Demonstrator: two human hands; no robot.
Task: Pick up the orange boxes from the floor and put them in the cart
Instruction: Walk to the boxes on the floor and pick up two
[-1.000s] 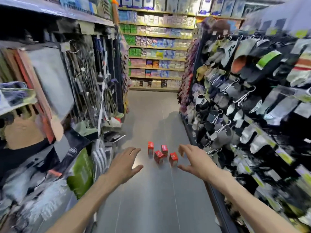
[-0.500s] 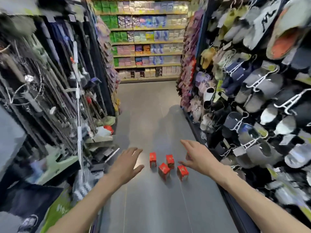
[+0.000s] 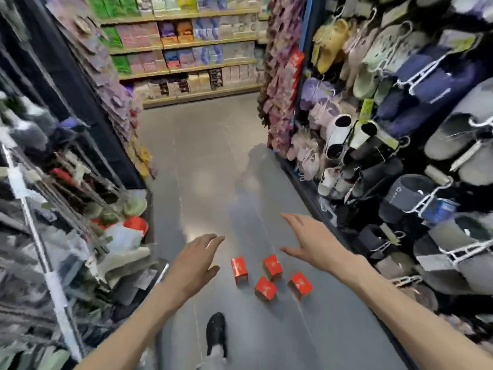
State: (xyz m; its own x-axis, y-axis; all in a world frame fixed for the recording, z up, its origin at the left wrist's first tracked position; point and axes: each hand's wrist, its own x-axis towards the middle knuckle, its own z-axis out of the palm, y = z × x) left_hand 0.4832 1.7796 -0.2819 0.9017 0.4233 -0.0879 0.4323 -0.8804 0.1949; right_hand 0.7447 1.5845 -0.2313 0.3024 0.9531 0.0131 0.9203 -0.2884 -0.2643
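A person's view looking down a shop aisle, told from nearest to farthest. Closest in, low in the middle of the grey floor [image 3: 266, 182], one dark shoe [image 3: 216, 333] steps forward. Two bare forearms reach out from the lower corners. The left hand [image 3: 196, 260] hangs above the floor with fingers straight and spread, holding nothing; the right hand [image 3: 313, 243] is likewise released, fingers extended, empty. Neither touches anything. Between and just below the hands, four orange boxes sit on the floor in a loose cluster: a tall box [image 3: 239, 266] standing upright nearest the left hand, a second box [image 3: 272, 264] just beside it to the right, a front box [image 3: 265, 288] nearer the shoe, and a right-hand box [image 3: 299, 285] nearest the right forearm. They are close together; whether any touch cannot be told. The step in hand looks like the approach, with no box picked up yet. The next move probably calls for bending lower and closing each hand round a box. No cart is in view, so it likely stands behind or out of frame. Along the floor's right edge hangs a rack of slippers [image 3: 400, 129]; along the left edge, blurred hanging goods [image 3: 66, 196]. At the aisle's far end, shelves of packets [image 3: 186, 49] cross the view.
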